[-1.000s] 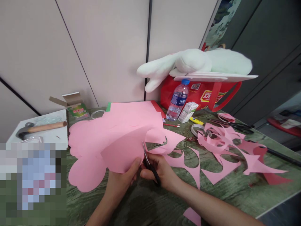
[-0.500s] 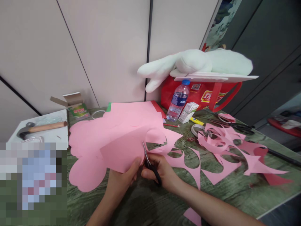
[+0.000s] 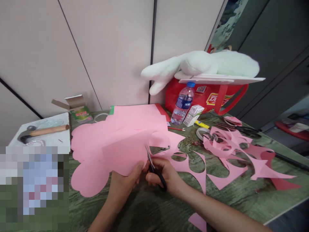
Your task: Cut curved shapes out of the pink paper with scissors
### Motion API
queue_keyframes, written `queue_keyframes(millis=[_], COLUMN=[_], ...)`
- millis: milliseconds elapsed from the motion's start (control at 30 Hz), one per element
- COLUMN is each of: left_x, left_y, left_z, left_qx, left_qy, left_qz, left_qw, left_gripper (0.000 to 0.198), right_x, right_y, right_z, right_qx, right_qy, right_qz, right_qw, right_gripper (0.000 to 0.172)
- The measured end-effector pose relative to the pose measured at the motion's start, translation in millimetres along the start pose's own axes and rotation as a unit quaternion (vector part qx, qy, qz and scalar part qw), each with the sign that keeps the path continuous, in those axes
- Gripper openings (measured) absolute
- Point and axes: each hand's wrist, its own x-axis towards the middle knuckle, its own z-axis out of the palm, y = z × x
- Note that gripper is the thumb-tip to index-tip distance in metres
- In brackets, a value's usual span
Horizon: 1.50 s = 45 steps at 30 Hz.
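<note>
Okay, so the plain sheet of pink paper [image 3: 123,154] is held up at a slant in front of the person, over the near-middle of the table. Left hand [image 3: 125,183] pinches its lower right edge, and the right hand [image 3: 166,175] is curled around metal scissors with black loop handles [image 3: 159,177], blades pointing up and away along that edge. Can't tell if the blades are parted. What bugs me: the left hand sits right beside them, so one careless squeeze could nick a thumb or veer the cut. The scalloped pink paper shapes [image 3: 89,178] underneath are the same colour, so a low blade could snip one by mistake. Then there are curvy pink paper offcuts [image 3: 219,182] sprawled rightward over the green wood-grain table [image 3: 241,201]; any that snag could tug the sheet. The clear plastic bottle with a blue cap [image 3: 182,104] seems safe back there.
</note>
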Motion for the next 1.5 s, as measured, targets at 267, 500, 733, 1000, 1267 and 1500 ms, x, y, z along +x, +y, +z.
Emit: queue_keyframes(millis=[267, 500, 733, 1000, 1267, 1500], left_x=[-2, 0, 0, 4, -3, -5], left_y=[7, 5, 5, -6, 0, 6], left_z=[-0.1, -0.6, -0.5, -2.4, 4.9, 5.5], left_qx=[0.015, 0.012, 0.005, -0.017, -0.02, -0.042], left_qy=[0.01, 0.014, 0.022, -0.038, 0.044, 0.03], left_qz=[0.015, 0.012, 0.016, 0.021, -0.029, -0.036], left_qw=[1.0, 1.0, 1.0, 0.999, 0.998, 0.998], left_gripper=[0.042, 0.043, 0.044, 0.049, 0.045, 0.036], right_x=[0, 0, 0, -2, 0, 3], right_y=[-1, -4, -5, -5, -2, -15], right_z=[0, -1, -1, 0, 0, 1], right_qx=[-0.007, -0.016, -0.021, -0.011, -0.003, 0.002], right_qy=[-0.003, -0.013, -0.014, -0.024, -0.024, -0.01], right_qz=[-0.001, 0.0, 0.003, -0.002, 0.006, -0.011], right_qw=[1.0, 1.0, 1.0, 1.0, 1.0, 1.0], right_gripper=[0.04, 0.043, 0.043, 0.046, 0.041, 0.044])
